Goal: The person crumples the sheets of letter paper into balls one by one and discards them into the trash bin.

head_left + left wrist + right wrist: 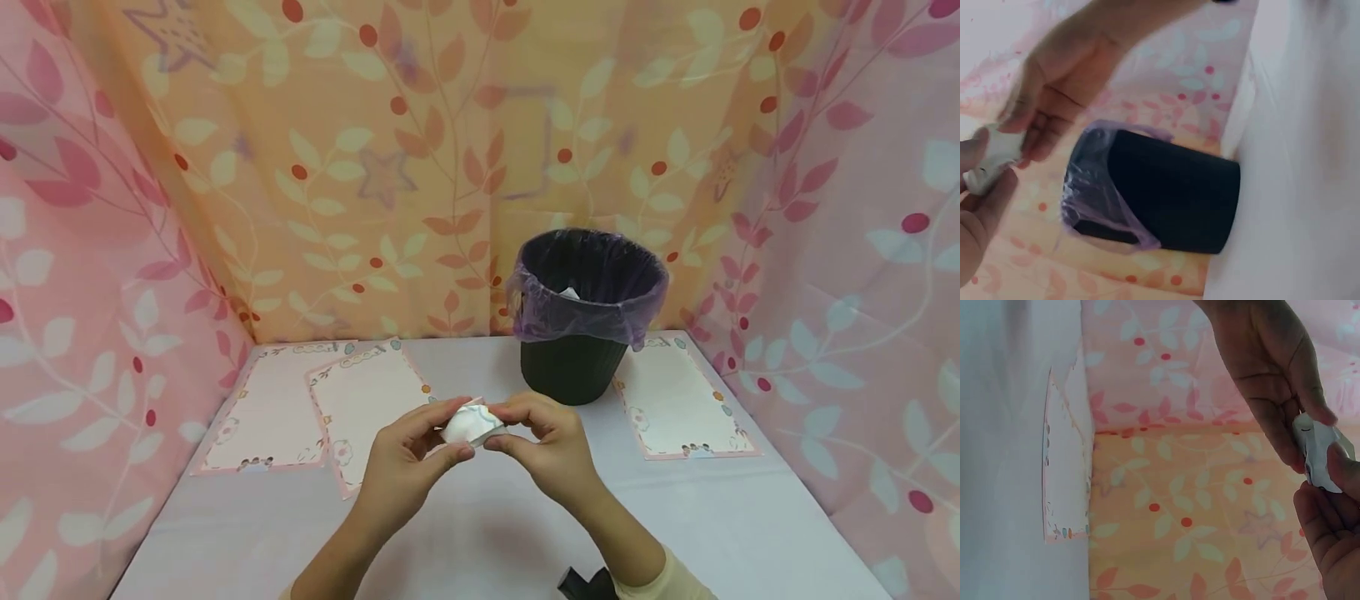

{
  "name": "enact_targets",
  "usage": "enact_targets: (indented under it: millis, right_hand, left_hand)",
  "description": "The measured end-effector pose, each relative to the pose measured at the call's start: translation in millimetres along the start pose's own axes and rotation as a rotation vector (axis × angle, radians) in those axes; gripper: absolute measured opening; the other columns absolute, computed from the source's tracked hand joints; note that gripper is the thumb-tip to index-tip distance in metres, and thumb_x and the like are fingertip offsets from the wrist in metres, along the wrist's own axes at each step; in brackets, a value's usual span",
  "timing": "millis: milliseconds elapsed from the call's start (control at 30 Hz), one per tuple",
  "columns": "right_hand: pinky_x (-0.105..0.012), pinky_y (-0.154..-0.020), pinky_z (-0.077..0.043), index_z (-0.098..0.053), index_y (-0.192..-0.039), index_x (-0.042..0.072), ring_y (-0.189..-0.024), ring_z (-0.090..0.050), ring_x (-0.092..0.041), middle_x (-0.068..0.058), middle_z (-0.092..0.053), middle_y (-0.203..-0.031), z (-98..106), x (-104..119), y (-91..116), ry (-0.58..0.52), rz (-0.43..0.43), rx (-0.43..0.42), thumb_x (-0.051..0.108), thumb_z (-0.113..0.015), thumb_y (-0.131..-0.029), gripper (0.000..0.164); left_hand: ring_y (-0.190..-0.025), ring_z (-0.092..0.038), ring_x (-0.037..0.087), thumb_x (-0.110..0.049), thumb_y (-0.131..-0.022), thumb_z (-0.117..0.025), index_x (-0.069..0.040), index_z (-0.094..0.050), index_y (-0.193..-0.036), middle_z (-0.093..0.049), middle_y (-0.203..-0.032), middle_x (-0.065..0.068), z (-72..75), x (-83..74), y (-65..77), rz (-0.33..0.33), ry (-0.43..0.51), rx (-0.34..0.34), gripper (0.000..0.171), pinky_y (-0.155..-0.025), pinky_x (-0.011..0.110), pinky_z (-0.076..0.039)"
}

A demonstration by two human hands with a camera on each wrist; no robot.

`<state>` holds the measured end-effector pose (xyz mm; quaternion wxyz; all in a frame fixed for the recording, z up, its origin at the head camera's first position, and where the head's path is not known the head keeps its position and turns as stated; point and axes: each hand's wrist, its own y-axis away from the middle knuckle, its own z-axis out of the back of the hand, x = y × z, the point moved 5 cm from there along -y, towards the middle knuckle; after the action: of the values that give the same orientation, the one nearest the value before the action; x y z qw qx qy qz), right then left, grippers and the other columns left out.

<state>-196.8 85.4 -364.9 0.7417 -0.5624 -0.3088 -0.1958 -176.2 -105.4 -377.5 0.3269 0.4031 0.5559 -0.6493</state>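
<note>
A crumpled piece of white paper [472, 423] is held up over the table between both hands. On its left side the left hand [408, 454] pinches it between thumb and fingers. From the other side the right hand [551, 446] grips it the same way, thumb below and fingers above. In the left wrist view the paper ball [1000, 153] shows between the two sets of fingertips. The right wrist view shows folds in the crumpled paper [1319, 453], partly covered by the thumbs.
Behind the hands stands a black bin [573, 367] with a purple liner [637, 312]; a white scrap [570, 293] shows inside. Bordered paper sheets [262, 412] lie at left, another sheet [682, 404] at right. A black object [585, 583] sits by the right forearm. Patterned curtains [450, 167] enclose the table.
</note>
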Motion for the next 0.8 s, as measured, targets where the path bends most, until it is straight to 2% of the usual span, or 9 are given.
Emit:
enact_targets:
  millis: [67, 167, 267, 367, 500, 567, 667, 800]
  right_hand:
    - [-0.035, -0.079, -0.063, -0.076, -0.105, -0.002, -0.095, -0.072, -0.021, -0.014, -0.074, -0.100, 0, 3, 1, -0.017, 0.031, -0.011, -0.012, -0.084, -0.073, 0.035]
    - [-0.033, -0.075, -0.063, -0.076, -0.099, -0.002, -0.090, -0.074, -0.022, -0.015, -0.075, -0.095, -3, 8, 3, -0.024, 0.124, -0.042, -0.017, -0.083, -0.070, 0.034]
    - [-0.030, -0.074, -0.063, -0.075, -0.097, -0.004, -0.088, -0.074, -0.021, -0.016, -0.074, -0.093, -8, 10, 4, -0.010, 0.200, -0.068, -0.020, -0.082, -0.068, 0.034]
    - [-0.028, -0.077, -0.062, -0.074, -0.102, -0.003, -0.090, -0.073, -0.020, -0.015, -0.074, -0.099, -10, 11, 3, 0.069, 0.228, -0.052, -0.017, -0.083, -0.071, 0.035]
    - [-0.027, -0.091, -0.059, -0.068, -0.124, -0.001, -0.106, -0.070, -0.022, -0.013, -0.071, -0.120, -11, 12, -1, 0.257, 0.256, 0.038, -0.007, -0.086, -0.074, 0.053]
    - [-0.027, -0.094, -0.057, -0.066, -0.129, -0.001, -0.111, -0.069, -0.023, -0.012, -0.069, -0.124, -12, 13, -3, 0.314, 0.289, 0.079, -0.003, -0.087, -0.074, 0.059]
    - [-0.026, -0.092, -0.058, -0.070, -0.125, -0.002, -0.107, -0.071, -0.026, -0.013, -0.071, -0.116, -13, 16, -3, 0.316, 0.363, 0.095, -0.003, -0.088, -0.072, 0.056]
    - [-0.024, -0.081, -0.060, -0.073, -0.114, -0.005, -0.093, -0.073, -0.025, -0.013, -0.071, -0.101, -14, 17, -1, 0.256, 0.440, 0.053, -0.011, -0.088, -0.065, 0.051]
  left_hand:
    - [-0.108, -0.069, 0.023, -0.001, -0.082, -0.083, -0.006, -0.068, -0.132, -0.069, -0.128, 0.009, -1.3, -4.2, 0.9, -0.088, -0.038, -0.010, 0.052, -0.088, 0.031, -0.060]
    - [-0.105, -0.071, 0.021, 0.007, -0.079, -0.082, 0.000, -0.070, -0.125, -0.072, -0.121, 0.014, -3.0, -6.6, 3.2, -0.204, -0.050, -0.047, 0.047, -0.085, 0.030, -0.061]
    - [-0.103, -0.072, 0.021, 0.010, -0.078, -0.082, 0.004, -0.071, -0.121, -0.072, -0.117, 0.018, -2.7, -8.0, 4.5, -0.271, -0.058, -0.073, 0.044, -0.082, 0.030, -0.061]
    - [-0.097, -0.073, 0.020, 0.008, -0.080, -0.081, 0.001, -0.072, -0.119, -0.074, -0.114, 0.015, 0.5, -4.4, 1.9, -0.225, -0.066, -0.084, 0.041, -0.079, 0.029, -0.062]
    - [-0.091, -0.072, 0.019, 0.000, -0.082, -0.082, -0.006, -0.075, -0.117, -0.075, -0.110, 0.009, 4.7, 4.2, -2.6, -0.079, -0.072, -0.061, 0.037, -0.078, 0.028, -0.062]
    - [-0.089, -0.072, 0.020, -0.003, -0.082, -0.083, -0.006, -0.075, -0.116, -0.075, -0.109, 0.008, 5.2, 7.2, -2.8, -0.036, -0.072, -0.044, 0.036, -0.078, 0.029, -0.062]
    - [-0.089, -0.071, 0.021, -0.003, -0.082, -0.083, -0.005, -0.075, -0.116, -0.075, -0.108, 0.009, 4.0, 9.4, -0.7, -0.025, -0.057, -0.028, 0.036, -0.077, 0.029, -0.062]
    - [-0.092, -0.073, 0.021, 0.003, -0.081, -0.082, 0.000, -0.074, -0.117, -0.074, -0.111, 0.015, -0.2, 9.5, 1.4, -0.076, -0.013, -0.039, 0.036, -0.079, 0.032, -0.063]
